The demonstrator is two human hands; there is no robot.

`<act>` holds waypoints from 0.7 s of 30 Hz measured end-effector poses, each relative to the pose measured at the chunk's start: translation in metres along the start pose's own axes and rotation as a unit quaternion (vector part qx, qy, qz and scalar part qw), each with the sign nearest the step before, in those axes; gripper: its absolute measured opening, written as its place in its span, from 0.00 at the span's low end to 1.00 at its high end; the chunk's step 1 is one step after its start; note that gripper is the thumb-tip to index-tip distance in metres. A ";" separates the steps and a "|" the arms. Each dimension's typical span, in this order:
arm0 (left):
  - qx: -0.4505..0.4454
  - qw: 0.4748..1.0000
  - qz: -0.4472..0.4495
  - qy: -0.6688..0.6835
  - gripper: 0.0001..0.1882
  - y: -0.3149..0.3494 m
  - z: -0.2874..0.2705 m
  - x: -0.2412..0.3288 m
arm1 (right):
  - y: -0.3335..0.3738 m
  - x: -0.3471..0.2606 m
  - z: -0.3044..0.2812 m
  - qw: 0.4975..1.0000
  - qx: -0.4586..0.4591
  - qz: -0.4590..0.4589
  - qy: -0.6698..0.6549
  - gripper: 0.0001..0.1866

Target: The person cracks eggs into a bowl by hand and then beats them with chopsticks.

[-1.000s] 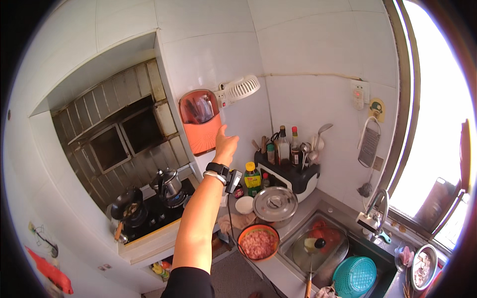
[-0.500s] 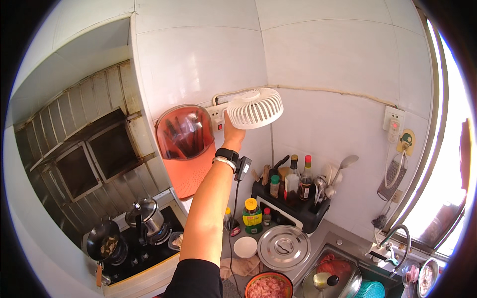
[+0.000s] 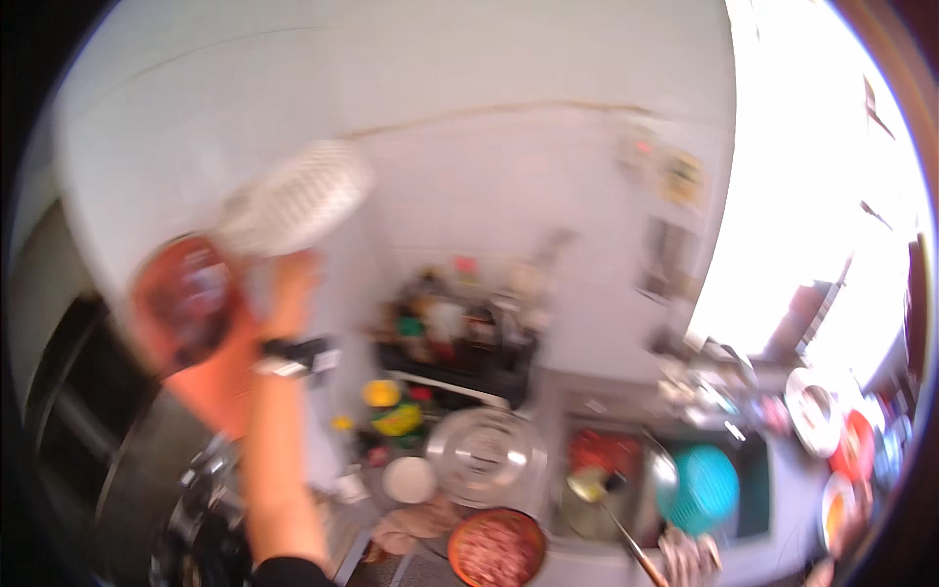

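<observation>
Frame heavily motion-blurred. Landmark: round metal pot lid point(image 3: 486, 456) on the counter. Nearest, just below the lid: bowl of reddish minced food point(image 3: 497, 548). Small white bowl point(image 3: 409, 478) beside the lid's left edge. Right of the lid: sink point(image 3: 587, 494) with teal basket point(image 3: 699, 486). Up-left of the lid: left hand point(image 3: 290, 286) raised to the wall, just under the white round fan point(image 3: 298, 196), contact unclear. Finger state: cannot tell, too blurred. Right hand out of frame.
</observation>
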State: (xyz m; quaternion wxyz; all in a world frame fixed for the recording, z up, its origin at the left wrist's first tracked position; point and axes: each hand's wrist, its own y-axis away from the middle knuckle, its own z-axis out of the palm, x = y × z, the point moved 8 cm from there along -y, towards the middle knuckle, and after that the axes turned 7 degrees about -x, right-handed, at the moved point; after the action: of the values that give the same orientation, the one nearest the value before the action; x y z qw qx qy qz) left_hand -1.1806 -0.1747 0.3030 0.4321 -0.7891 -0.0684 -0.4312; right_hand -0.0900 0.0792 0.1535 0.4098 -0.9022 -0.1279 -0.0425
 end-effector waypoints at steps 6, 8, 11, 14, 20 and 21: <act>0.028 0.977 -0.205 0.048 0.33 0.119 0.063 0.104 | -0.018 0.031 0.065 0.943 0.006 0.254 -0.215 0.13; -0.022 0.975 -0.220 0.038 0.34 0.161 0.129 0.146 | 0.001 0.071 0.062 0.925 0.078 0.316 -0.197 0.12; -0.106 0.960 -0.250 0.074 0.36 0.227 0.247 0.211 | 0.034 0.118 0.034 0.919 0.096 0.318 -0.212 0.14; -0.200 0.927 -0.267 0.173 0.36 0.288 0.323 0.251 | 0.053 0.154 0.029 0.916 0.089 0.318 -0.226 0.15; -0.244 0.881 -0.340 0.218 0.35 0.405 0.492 0.301 | 0.094 0.239 0.069 0.869 0.050 0.377 -0.316 0.16; -0.259 0.863 -0.368 0.232 0.33 0.421 0.525 0.309 | 0.110 0.259 0.086 0.859 0.047 0.383 -0.337 0.16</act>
State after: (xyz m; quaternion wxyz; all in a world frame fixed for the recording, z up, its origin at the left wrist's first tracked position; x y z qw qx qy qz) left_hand -0.4610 -0.1272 0.1356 0.0259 -0.6671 -0.1370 -0.7318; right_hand 0.1861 0.1250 0.0636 0.3674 -0.8187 0.0956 0.4308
